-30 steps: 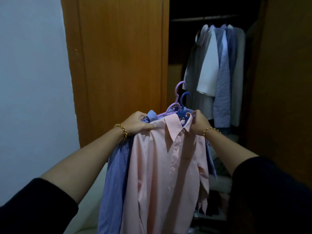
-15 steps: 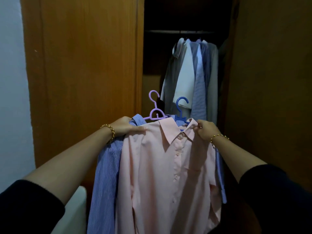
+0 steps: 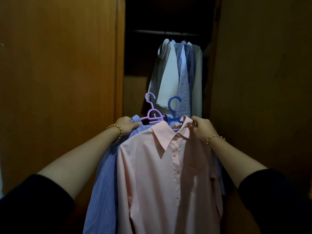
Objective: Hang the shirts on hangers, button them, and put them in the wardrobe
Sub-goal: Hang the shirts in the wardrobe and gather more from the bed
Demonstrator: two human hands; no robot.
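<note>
Here you are at the wardrobe mouth, both shirts held out ahead of you. Nearest is the pale pink cotton button-up shirt (image 3: 168, 174), which looks buttoned down the front, on the blue plastic hanger (image 3: 174, 107). Behind it and to the left is the blue-and-white striped shirt (image 3: 103, 174) on the lilac plastic hanger (image 3: 152, 114). Your left hand (image 3: 126, 124) has its grip clenched on the striped shoulder. Your right hand (image 3: 201, 128) has its grip pinching the pink shoulder beside the collar. Both hooks stand free above the collars.

These should handle light and floppy, I'd say. Soft cloth slides off smooth plastic if a hanger tips, so take them by the hanger necks rather than the fabric, and keep them level.

Far inside, the dark metal rail (image 3: 165, 32) carries a bunch of white and blue hanging shirts (image 3: 177, 78), and it runs on to their left into the gloom. The orange-brown wooden door (image 3: 59, 73) stands close on the left, and a darker wooden panel (image 3: 261, 81) on the right. It's a narrow gap, and two wide sets of shoulders could snag on either edge.
</note>
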